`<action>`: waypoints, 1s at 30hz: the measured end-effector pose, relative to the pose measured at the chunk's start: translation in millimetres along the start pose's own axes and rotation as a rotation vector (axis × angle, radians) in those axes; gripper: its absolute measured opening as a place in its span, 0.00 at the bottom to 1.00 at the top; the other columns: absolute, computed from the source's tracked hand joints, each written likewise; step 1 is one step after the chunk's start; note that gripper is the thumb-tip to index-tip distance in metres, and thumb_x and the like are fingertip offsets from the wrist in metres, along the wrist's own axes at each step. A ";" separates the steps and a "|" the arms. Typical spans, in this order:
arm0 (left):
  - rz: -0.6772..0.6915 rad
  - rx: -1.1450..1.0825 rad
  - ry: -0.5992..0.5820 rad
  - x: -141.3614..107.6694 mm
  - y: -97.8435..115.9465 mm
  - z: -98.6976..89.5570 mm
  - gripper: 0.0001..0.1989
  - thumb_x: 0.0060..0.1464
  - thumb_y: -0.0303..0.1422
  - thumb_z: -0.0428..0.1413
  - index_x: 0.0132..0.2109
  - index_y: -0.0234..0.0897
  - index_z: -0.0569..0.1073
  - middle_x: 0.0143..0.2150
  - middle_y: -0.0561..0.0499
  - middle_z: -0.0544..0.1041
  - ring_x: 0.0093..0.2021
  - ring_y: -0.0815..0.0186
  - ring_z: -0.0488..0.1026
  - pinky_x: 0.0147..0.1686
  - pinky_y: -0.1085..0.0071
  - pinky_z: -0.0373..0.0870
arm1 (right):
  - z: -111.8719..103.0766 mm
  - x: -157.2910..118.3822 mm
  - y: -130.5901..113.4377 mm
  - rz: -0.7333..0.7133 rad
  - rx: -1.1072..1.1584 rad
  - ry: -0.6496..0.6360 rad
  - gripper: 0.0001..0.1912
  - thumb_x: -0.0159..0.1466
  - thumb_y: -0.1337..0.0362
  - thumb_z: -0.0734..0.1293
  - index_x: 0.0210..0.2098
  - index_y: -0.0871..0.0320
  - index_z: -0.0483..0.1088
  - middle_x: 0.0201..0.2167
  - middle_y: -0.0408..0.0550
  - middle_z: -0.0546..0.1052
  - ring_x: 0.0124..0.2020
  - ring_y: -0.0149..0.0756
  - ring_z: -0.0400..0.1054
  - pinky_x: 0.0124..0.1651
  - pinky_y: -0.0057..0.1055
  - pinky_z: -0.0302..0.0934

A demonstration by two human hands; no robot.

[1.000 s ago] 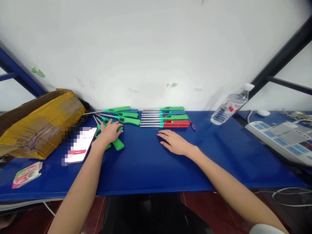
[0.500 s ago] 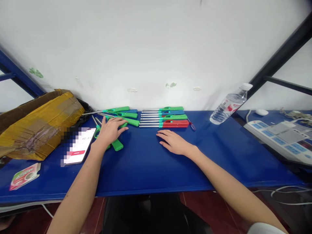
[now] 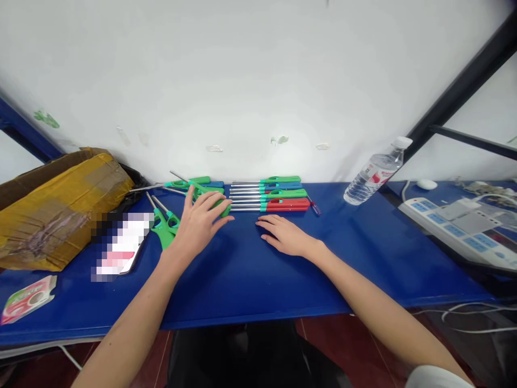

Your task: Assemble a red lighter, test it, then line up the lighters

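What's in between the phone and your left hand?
Long lighters with green grips lie there on the blue table, between the phone and your left hand, as the head view shows.

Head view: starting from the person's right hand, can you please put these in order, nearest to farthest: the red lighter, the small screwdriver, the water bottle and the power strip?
From the right hand:
1. red-handled utility lighter, straight ahead of the hand
2. small screwdriver, at the right end of the lighter row
3. water bottle, farther right, lying tilted
4. power strip, farthest right

Bare forearms [image 3: 371,307], bare hands [image 3: 200,223] — white sleeve [image 3: 436,377]
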State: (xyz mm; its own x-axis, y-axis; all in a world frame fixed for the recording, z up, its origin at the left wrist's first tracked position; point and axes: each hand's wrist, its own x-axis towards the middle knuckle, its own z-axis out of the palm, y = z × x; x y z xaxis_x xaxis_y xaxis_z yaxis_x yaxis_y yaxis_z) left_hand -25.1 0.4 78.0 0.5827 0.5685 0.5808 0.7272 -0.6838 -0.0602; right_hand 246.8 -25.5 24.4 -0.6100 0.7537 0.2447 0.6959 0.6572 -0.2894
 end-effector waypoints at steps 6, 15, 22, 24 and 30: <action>0.334 -0.123 0.082 -1.2 30.5 16.6 0.14 0.62 0.35 0.58 0.54 0.43 0.73 0.53 0.47 0.77 0.60 0.57 0.69 0.69 0.43 0.46 | -3.7 8.5 -0.1 0.168 0.599 0.152 0.24 0.73 0.53 0.52 0.60 0.56 0.66 0.57 0.55 0.74 0.59 0.43 0.68 0.62 0.46 0.61; 0.556 -0.213 0.057 -7.3 65.1 30.8 0.16 0.62 0.35 0.59 0.56 0.42 0.72 0.52 0.49 0.78 0.60 0.58 0.69 0.69 0.48 0.51 | -9.6 15.4 -15.7 0.436 1.402 0.136 0.22 0.71 0.51 0.58 0.55 0.57 0.71 0.52 0.55 0.78 0.47 0.39 0.74 0.50 0.35 0.69; 0.557 -0.215 0.080 -7.9 65.5 33.0 0.17 0.63 0.34 0.57 0.57 0.41 0.70 0.56 0.47 0.76 0.62 0.58 0.67 0.68 0.49 0.54 | -7.0 14.9 -21.7 0.498 1.672 0.115 0.21 0.63 0.56 0.70 0.54 0.54 0.71 0.41 0.48 0.81 0.28 0.28 0.71 0.27 0.23 0.65; 0.530 -0.222 0.088 -7.8 65.3 31.0 0.18 0.63 0.36 0.57 0.59 0.41 0.70 0.61 0.44 0.72 0.64 0.57 0.65 0.67 0.50 0.56 | -9.7 14.9 -19.6 0.492 1.693 0.170 0.20 0.61 0.57 0.73 0.51 0.54 0.73 0.39 0.46 0.81 0.29 0.28 0.72 0.30 0.23 0.66; 0.380 -0.280 0.099 -7.4 59.8 26.8 0.23 0.64 0.40 0.56 0.62 0.37 0.67 0.64 0.35 0.67 0.64 0.53 0.65 0.62 0.50 0.62 | -29.3 11.6 2.9 0.504 1.686 0.387 0.13 0.61 0.57 0.72 0.44 0.55 0.76 0.42 0.48 0.81 0.36 0.35 0.75 0.42 0.32 0.70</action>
State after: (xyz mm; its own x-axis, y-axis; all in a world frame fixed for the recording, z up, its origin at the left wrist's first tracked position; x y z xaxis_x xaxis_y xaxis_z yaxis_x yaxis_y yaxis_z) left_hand 23.8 -32.4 48.4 0.7409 0.2171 0.6356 0.3353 -0.9395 -0.0700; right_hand 252.8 -14.7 53.5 -0.1978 0.9791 -0.0468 -0.4776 -0.1380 -0.8677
